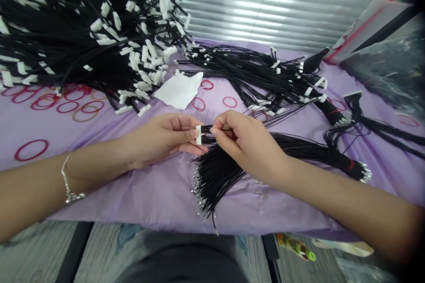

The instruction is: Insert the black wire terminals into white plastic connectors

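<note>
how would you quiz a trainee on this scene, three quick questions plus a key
1. Which hand holds the white connector?
2. True or false: the right hand pinches at black wires beside the connector.
3. Fill in: the fanned wire bundle below the hands has ____-coloured tips at its left end.

Key: 1. The left hand. 2. True. 3. Silver.

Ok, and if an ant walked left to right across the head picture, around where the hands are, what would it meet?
Big red ring → silver bracelet → left hand → white connector → right hand → small red band.
</note>
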Tool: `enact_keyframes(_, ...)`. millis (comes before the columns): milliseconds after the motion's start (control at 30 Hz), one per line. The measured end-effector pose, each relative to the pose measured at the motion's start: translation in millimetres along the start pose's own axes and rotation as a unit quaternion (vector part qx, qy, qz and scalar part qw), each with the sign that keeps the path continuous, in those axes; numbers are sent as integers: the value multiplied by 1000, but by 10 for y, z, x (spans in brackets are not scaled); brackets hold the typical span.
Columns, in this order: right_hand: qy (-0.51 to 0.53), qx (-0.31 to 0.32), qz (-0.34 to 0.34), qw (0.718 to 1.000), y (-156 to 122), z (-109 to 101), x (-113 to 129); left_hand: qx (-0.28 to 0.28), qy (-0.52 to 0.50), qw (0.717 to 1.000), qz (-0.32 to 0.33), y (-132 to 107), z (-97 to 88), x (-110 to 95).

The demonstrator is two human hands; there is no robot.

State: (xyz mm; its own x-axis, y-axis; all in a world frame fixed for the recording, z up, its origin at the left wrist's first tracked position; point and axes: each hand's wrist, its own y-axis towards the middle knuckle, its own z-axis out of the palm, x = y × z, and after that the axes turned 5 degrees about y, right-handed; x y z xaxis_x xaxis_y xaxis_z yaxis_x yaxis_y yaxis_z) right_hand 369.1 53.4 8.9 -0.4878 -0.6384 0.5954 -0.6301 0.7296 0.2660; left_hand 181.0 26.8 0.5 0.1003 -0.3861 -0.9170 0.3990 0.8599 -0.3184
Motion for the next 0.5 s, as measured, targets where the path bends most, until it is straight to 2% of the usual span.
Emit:
enact_keyframes(100,-1,-10,11,1000,-1,16,-6,-5,0,1000,-1,1,-1,9)
enact_keyframes(300,27,37,11,999,-18,15,11,-4,5,1000,9,8,-10,18)
enact_keyframes(400,10,30,10,999,-20,57,10,-5,19,1000,14,5,-4,15)
enact_keyframes(500,0,32,-19,999,-7,67,-13,-4,25,1000,5,0,11,7)
